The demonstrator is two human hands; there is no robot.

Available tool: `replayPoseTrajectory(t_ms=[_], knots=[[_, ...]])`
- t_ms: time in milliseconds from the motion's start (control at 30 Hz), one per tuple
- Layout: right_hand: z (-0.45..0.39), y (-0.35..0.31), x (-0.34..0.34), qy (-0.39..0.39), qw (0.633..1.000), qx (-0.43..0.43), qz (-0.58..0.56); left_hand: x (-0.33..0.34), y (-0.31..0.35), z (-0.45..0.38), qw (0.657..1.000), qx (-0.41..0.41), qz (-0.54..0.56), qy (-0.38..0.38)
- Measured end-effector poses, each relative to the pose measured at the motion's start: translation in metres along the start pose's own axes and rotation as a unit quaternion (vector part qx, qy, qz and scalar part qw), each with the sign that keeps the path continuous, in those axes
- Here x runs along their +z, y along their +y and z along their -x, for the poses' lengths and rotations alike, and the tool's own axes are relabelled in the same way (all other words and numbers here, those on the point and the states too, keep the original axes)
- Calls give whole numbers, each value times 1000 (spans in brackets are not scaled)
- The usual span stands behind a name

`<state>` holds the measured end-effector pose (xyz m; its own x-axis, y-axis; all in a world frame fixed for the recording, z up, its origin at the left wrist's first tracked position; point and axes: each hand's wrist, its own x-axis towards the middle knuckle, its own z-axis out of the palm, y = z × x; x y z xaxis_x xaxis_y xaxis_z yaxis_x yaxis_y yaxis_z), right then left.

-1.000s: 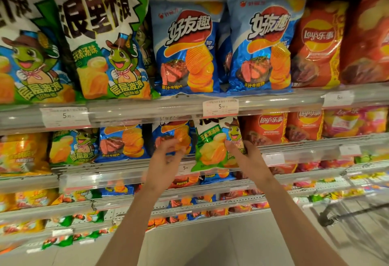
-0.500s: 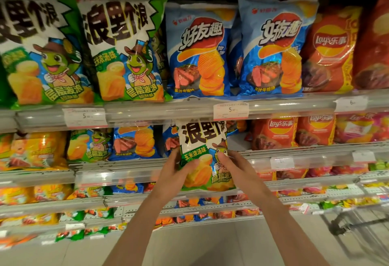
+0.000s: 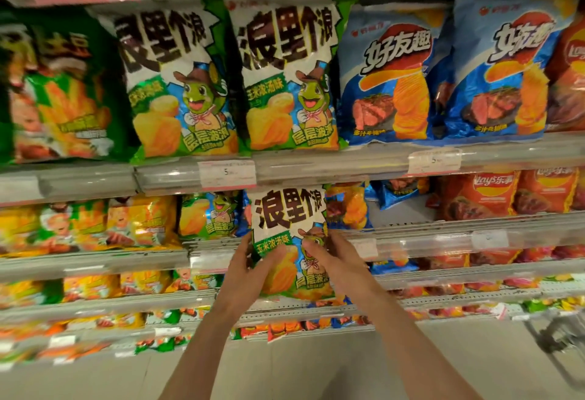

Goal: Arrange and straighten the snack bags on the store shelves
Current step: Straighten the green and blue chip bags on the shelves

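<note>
1. The left hand grasps the left edge of a green bag, thumb on its front, fingers behind.
2. The right hand grasps the right side of the same bag, thumb across the cartoon figure.
3. The bag is upright between both grips, in front of the second shelf; its top is at 12 o'clock from the hands, just under a price tag.
4. On the upper shelf, at 12 o'clock from the bag, stand two larger green bags, and at 1 o'clock two blue bags.
5. At 3 o'clock on the second shelf are red bags.
</note>
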<state>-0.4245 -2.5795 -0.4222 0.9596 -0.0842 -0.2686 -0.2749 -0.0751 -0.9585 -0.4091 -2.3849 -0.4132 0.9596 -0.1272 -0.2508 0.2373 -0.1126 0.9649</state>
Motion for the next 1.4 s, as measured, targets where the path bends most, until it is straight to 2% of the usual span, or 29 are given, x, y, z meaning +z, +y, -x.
replayPoseTrajectory(t_ms=[233,300,433,500,633,833,1067,1200,1400], knots=[[-16,-20,77,-32,999,-21,31,-74,1,-2,998,24,12,64],[-24,-26,85,-20,999,-29,34,-89,2,-4,996,25,23,82],[-43,-24,75,133,987,-82,44,-111,5,-7,993,44,26,105],[-53,-22,70,169,979,-85,74,-117,8,-9,992,53,23,116],[-83,-19,67,162,970,-86,158,-122,12,-9,990,60,12,129],[-104,-24,69,134,983,-26,122,-132,16,-7,987,67,10,144],[-100,-33,66,146,977,-112,104,-143,9,-10,988,76,19,131],[-83,-45,51,123,974,-151,120,-145,5,-11,988,74,27,135],[-52,-36,-1,115,976,-137,123,-128,0,-14,990,67,15,122]])
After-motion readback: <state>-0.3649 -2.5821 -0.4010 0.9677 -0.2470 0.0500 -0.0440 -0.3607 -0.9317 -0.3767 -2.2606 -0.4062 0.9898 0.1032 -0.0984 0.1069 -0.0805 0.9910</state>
